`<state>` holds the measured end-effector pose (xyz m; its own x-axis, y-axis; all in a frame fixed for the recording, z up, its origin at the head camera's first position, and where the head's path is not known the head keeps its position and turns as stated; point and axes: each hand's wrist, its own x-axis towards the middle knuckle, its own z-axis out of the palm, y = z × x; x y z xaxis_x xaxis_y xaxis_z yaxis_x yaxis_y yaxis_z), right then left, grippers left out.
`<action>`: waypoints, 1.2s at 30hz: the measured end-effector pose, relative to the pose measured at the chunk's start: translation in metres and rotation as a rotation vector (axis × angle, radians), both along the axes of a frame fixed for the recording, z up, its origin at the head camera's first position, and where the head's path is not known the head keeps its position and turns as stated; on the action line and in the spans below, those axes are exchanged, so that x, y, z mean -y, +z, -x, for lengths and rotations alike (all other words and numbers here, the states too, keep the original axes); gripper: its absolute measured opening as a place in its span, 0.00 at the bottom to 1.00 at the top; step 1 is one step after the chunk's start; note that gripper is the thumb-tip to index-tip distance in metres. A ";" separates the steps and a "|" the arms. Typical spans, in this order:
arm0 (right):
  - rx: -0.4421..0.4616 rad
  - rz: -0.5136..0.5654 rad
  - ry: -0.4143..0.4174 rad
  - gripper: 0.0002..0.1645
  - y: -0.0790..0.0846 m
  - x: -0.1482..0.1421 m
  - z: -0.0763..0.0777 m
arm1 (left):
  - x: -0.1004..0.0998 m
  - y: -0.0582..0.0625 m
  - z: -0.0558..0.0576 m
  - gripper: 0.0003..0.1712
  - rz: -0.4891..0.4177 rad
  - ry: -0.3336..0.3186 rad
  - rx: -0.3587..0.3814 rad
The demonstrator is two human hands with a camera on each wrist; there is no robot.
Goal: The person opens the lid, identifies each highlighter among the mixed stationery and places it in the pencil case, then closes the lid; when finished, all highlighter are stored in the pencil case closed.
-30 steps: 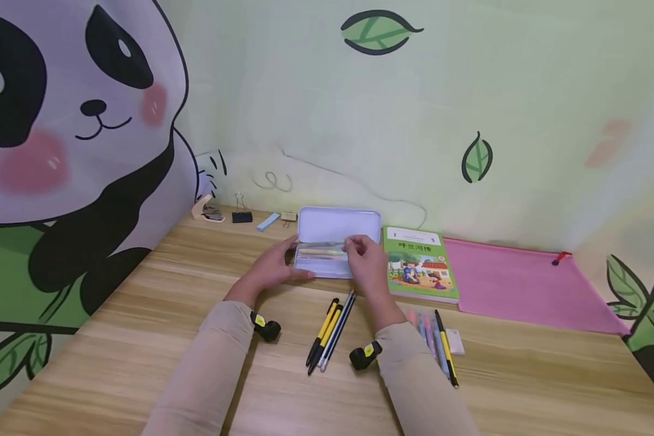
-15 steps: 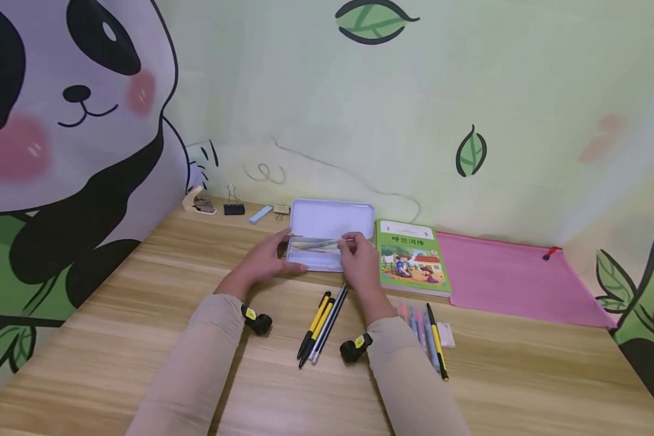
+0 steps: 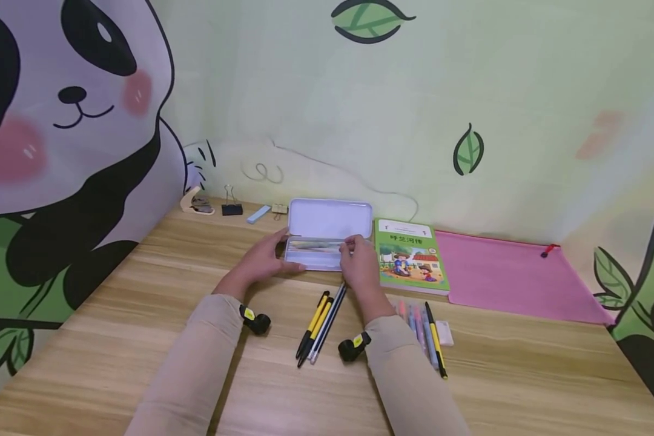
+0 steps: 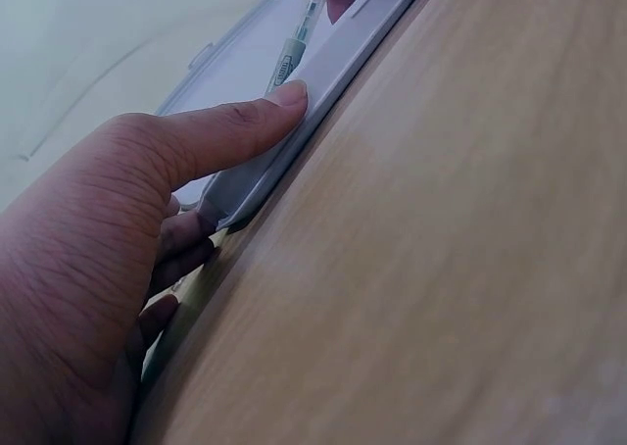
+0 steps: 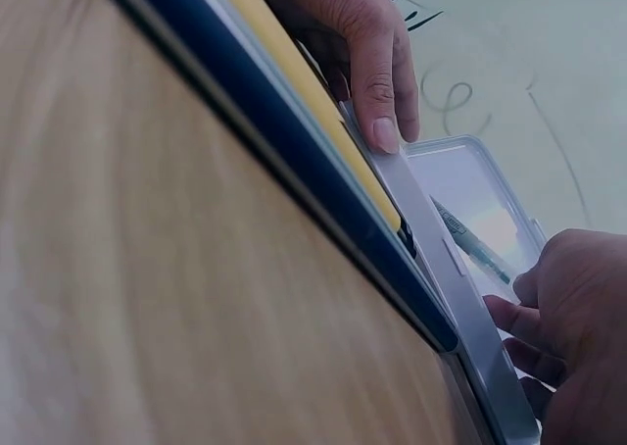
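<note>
An open white pencil case (image 3: 329, 218) stands at the back middle of the table, lid tilted up against the wall side. My left hand (image 3: 261, 260) grips its left end, thumb (image 4: 245, 131) along the front rim and fingers around the corner. My right hand (image 3: 361, 266) is over the case's right part, pinching one end of a green pen (image 5: 470, 241). The pen lies slanted at the case opening. Other slim pens inside are partly hidden. In front of the case lie yellow-and-black pens (image 3: 315, 327) and dark blue pencils (image 3: 329, 324).
Several pastel pens (image 3: 421, 330), another yellow-and-black pen (image 3: 436, 342) and a white eraser (image 3: 444, 333) lie to the right. A green book (image 3: 411, 257) and a pink pouch (image 3: 518, 278) sit beyond. Binder clips (image 3: 232, 209), a blue stick (image 3: 258, 214) and a beige stapler-like object (image 3: 196, 201) line the back left.
The head view has shifted slightly. My right hand has lowered a little toward the case with the green pen, while my left hand keeps its grip on the case's left end.
</note>
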<state>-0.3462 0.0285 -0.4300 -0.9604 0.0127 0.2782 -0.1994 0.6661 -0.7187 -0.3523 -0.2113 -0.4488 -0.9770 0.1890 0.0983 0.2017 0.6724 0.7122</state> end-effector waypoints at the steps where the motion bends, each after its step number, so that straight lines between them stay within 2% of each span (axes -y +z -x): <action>1: 0.007 0.005 -0.003 0.13 0.000 0.000 0.000 | 0.000 0.000 0.000 0.68 0.001 0.001 0.002; 6: 0.018 0.002 -0.013 0.12 -0.003 -0.001 0.002 | 0.000 -0.002 0.001 0.68 0.006 -0.009 -0.012; 10: 0.004 -0.075 0.001 0.12 -0.006 0.000 0.003 | 0.001 -0.004 0.002 0.68 0.003 -0.013 -0.024; 14: 0.011 -0.170 0.040 0.16 -0.008 0.002 0.002 | 0.002 -0.005 0.001 0.68 0.003 -0.001 -0.017; 24: 0.041 -0.280 0.075 0.26 -0.006 0.003 0.000 | 0.003 -0.005 0.003 0.70 -0.002 0.002 -0.015; 36: 0.064 -0.234 0.055 0.27 -0.005 0.002 -0.001 | 0.000 -0.003 0.002 0.69 0.004 0.001 -0.008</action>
